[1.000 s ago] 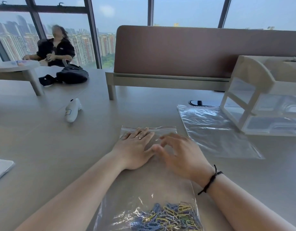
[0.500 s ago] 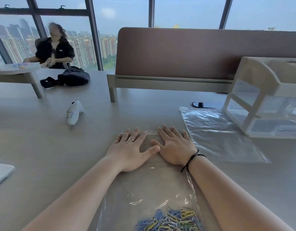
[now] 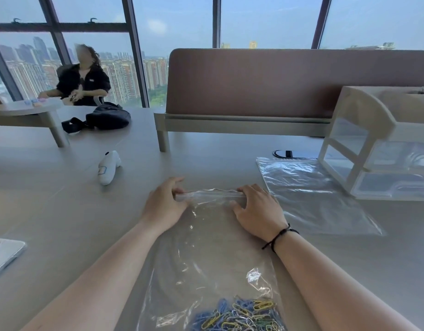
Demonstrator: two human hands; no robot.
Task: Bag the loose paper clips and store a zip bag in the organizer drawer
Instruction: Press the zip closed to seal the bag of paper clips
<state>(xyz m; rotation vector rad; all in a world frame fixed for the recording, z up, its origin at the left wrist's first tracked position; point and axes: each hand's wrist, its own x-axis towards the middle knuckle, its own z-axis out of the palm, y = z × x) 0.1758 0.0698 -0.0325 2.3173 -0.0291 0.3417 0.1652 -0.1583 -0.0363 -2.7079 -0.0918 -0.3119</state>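
A clear zip bag (image 3: 207, 237) lies flat on the grey table in front of me, with a heap of coloured paper clips (image 3: 239, 315) at its near end. My left hand (image 3: 164, 205) pinches the left end of the bag's zip strip. My right hand (image 3: 257, 209) pinches the right end of the same strip. A second, empty zip bag (image 3: 311, 194) lies flat to the right. Beyond it stands the white organizer (image 3: 382, 144) with clear drawers, at the right edge.
A white handheld device (image 3: 108, 167) lies to the left of the bags. A dark bag (image 3: 106, 118) and a raised shelf sit at the back left, where a person sits. A brown divider panel (image 3: 289, 82) runs along the back. A white flat object (image 3: 3, 253) lies at the left edge.
Both hands lay flat side by side on the bag's upper part. They have moved apart to the two ends of the zip strip and now pinch it.
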